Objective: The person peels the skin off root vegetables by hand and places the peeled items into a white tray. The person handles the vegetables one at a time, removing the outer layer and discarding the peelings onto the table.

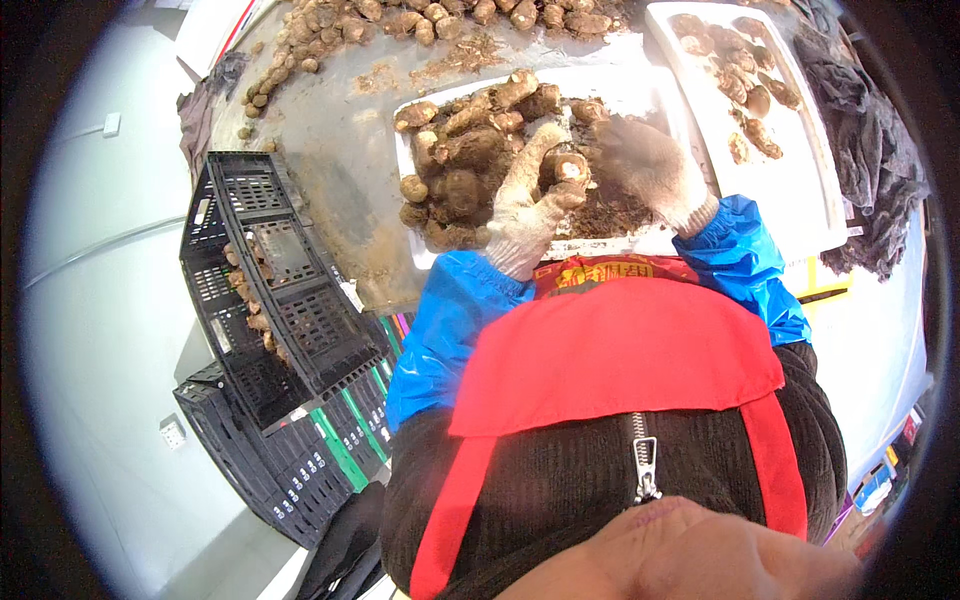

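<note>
My left hand (526, 196), in a dirty white knit glove, grips a brown taro-like corm (570, 166) with a pale cut end turned up. Blurred beside that corm, my right hand (651, 163) wears a matching glove; whether its fingers hold anything cannot be made out. Both hands are over a white foam tray (667, 82). Soil-covered corms (469, 146) are heaped in its left part. Loose brown soil and fibrous scraps (611, 214) lie under and between my hands.
A second white foam tray (780, 195) at the right holds several corms (739, 71). More corms (442, 19) are piled at the table's (330, 172) far side. Left stands a black plastic crate (300, 300) with corms inside, above stacked black crates (285, 465). Dark crumpled plastic (847, 142) lies far right.
</note>
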Action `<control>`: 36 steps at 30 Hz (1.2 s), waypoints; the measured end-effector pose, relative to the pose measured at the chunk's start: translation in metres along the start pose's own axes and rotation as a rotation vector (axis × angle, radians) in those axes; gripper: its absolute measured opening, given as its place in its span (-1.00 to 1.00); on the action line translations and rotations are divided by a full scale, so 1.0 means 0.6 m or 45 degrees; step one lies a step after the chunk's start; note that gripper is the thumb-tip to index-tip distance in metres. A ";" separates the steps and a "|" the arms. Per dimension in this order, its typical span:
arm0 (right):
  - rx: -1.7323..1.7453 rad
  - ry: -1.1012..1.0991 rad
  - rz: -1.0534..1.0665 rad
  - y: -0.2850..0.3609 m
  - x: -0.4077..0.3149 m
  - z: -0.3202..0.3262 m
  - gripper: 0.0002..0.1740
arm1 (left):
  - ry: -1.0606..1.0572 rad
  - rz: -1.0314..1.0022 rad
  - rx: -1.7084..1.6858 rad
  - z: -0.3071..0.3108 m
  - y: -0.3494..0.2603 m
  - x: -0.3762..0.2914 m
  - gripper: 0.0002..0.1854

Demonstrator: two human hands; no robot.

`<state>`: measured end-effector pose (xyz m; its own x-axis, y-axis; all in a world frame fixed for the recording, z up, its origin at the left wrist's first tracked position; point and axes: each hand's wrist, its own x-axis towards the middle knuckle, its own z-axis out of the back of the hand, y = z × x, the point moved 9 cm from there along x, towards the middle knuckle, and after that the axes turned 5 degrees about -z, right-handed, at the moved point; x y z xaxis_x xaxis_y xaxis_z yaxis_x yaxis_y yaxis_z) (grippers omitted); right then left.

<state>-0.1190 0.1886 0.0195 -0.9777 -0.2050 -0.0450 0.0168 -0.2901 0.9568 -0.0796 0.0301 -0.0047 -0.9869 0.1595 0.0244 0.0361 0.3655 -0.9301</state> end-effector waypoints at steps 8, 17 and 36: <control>-0.278 0.015 0.285 0.087 -0.028 -0.013 -0.76 | 0.088 0.049 0.178 -0.009 -0.005 -0.004 -0.10; -0.323 -0.023 -0.038 -0.055 0.029 -0.001 -0.68 | 0.201 0.003 0.181 -0.035 -0.047 -0.006 -0.09; -0.135 0.068 -0.147 0.024 -0.016 0.029 -0.61 | 0.250 0.109 0.258 -0.031 -0.003 0.006 -0.17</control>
<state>-0.1131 0.2029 0.0387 -0.9620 -0.2132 -0.1706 -0.0701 -0.4112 0.9088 -0.0802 0.0474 0.0037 -0.9317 0.3633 -0.0054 0.0663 0.1555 -0.9856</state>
